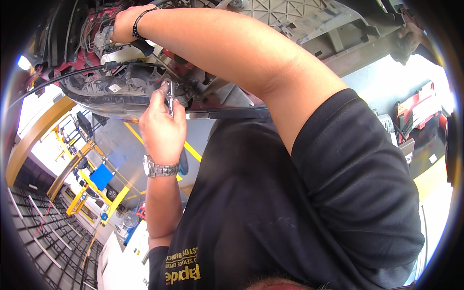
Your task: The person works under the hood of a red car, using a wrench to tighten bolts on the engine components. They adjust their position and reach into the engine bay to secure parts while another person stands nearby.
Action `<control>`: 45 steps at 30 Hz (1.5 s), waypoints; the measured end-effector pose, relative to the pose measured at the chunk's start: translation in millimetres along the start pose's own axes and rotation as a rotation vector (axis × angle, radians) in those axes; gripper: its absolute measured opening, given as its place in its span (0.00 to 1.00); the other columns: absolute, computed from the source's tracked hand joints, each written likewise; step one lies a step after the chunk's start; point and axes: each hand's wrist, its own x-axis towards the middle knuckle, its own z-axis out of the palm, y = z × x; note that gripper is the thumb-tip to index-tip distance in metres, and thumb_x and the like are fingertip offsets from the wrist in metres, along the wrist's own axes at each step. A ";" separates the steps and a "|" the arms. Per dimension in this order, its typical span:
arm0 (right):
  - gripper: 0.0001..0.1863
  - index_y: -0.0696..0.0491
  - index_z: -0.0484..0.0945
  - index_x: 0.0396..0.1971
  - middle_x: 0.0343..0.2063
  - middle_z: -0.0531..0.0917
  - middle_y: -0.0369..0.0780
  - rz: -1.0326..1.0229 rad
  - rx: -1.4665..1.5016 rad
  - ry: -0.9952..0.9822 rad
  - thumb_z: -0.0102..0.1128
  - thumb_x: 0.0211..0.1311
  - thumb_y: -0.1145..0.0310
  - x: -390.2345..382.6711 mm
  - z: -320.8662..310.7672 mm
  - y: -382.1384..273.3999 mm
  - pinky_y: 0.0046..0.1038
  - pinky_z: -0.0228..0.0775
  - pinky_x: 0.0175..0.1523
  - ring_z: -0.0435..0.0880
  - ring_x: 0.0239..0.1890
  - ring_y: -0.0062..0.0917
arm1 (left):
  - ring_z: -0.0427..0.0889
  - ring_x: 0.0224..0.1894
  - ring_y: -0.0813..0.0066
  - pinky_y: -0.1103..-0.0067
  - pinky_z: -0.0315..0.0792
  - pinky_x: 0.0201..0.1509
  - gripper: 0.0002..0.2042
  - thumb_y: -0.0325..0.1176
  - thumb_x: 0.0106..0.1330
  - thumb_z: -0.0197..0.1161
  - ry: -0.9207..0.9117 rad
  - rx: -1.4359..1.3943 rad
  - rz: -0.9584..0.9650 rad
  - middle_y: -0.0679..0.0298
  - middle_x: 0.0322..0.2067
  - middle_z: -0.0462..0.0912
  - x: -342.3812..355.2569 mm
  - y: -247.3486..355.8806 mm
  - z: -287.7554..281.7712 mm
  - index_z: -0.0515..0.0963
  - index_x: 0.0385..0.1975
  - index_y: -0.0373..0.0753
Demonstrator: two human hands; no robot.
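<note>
Grey floor (121,150) lies beyond an exposed car front (130,99), where the left hand (162,129) pinches a shiny metal tool (170,96) near its edge, the right hand (128,24) grips something I cannot tell, and a slack pinch could drop the tool.

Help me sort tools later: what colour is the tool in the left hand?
Shiny silver; the tool in the left hand shows best in the head view.
</note>
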 end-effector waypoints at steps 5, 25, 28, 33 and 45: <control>0.26 0.46 0.83 0.60 0.58 0.86 0.40 -0.002 0.006 0.004 0.55 0.64 0.58 -1.1 0.1 2.6 0.42 0.78 0.56 0.86 0.58 0.32 | 0.85 0.25 0.52 0.62 0.76 0.33 0.14 0.30 0.65 0.64 0.052 0.132 0.034 0.50 0.22 0.82 1.4 11.8 7.3 0.79 0.49 0.34; 0.19 0.49 0.86 0.55 0.57 0.86 0.45 -0.345 -0.037 0.081 0.54 0.69 0.66 -10.3 -8.9 8.8 0.42 0.82 0.55 0.87 0.58 0.38 | 0.88 0.37 0.37 0.54 0.82 0.44 0.12 0.30 0.64 0.61 -0.095 0.241 -0.140 0.37 0.29 0.85 11.0 49.3 18.1 0.70 0.41 0.31; 0.20 0.49 0.86 0.55 0.55 0.87 0.45 -0.458 -0.329 0.061 0.66 0.62 0.69 -6.7 -5.5 4.7 0.40 0.81 0.58 0.86 0.58 0.38 | 0.87 0.34 0.37 0.53 0.80 0.41 0.14 0.30 0.64 0.63 -0.070 0.216 -0.092 0.40 0.27 0.85 6.1 37.7 25.9 0.69 0.45 0.31; 0.29 0.52 0.86 0.54 0.55 0.86 0.46 -0.060 -0.016 0.036 0.53 0.66 0.46 -6.2 -1.3 -0.3 0.42 0.76 0.62 0.86 0.58 0.37 | 0.89 0.33 0.59 0.66 0.80 0.40 0.29 0.25 0.68 0.63 -0.077 -0.539 -0.309 0.52 0.32 0.88 -18.7 14.1 33.7 0.64 0.69 0.29; 0.28 0.54 0.87 0.49 0.50 0.88 0.47 -0.077 0.005 0.015 0.52 0.70 0.45 -5.3 -1.3 4.2 0.41 0.77 0.61 0.87 0.54 0.41 | 0.76 0.19 0.75 0.76 0.76 0.28 0.31 0.34 0.81 0.51 -0.678 -0.555 0.076 0.62 0.19 0.76 8.3 -82.8 -2.0 0.49 0.81 0.50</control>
